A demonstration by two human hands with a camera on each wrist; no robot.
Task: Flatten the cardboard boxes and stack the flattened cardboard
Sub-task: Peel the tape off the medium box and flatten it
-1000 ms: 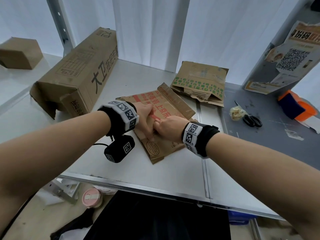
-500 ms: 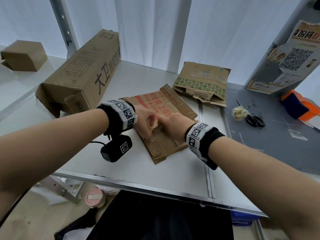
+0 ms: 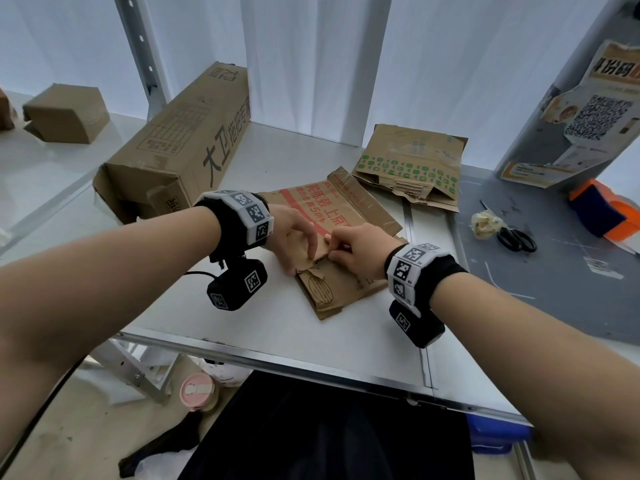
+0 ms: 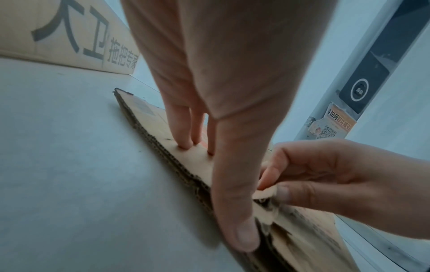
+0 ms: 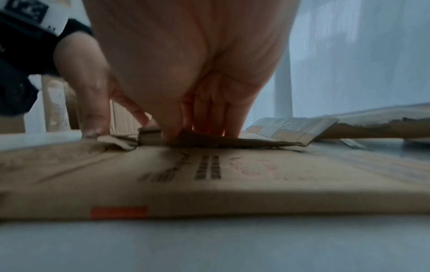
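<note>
Head view: flattened box (image 3: 332,244) lies on the table (image 3: 277,327), under both hands. Left hand (image 3: 294,233): fingers (image 4: 184,132) straight, tips pressing the top panel; thumb along the near cut edge. Right hand (image 3: 356,251): fingers curled, thumb and forefinger pinching a torn flap (image 4: 267,192) just beside the left thumb. Beyond the fingers: long box (image 3: 180,143) to the left, still unflattened; second flat box (image 3: 412,164) to the right.

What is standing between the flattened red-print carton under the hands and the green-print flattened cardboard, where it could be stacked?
Nothing visible. Bare table lies between the red-print carton and the green-print cardboard. Both hands are on the carton: left hand presses, right hand pinches a flap.
</note>
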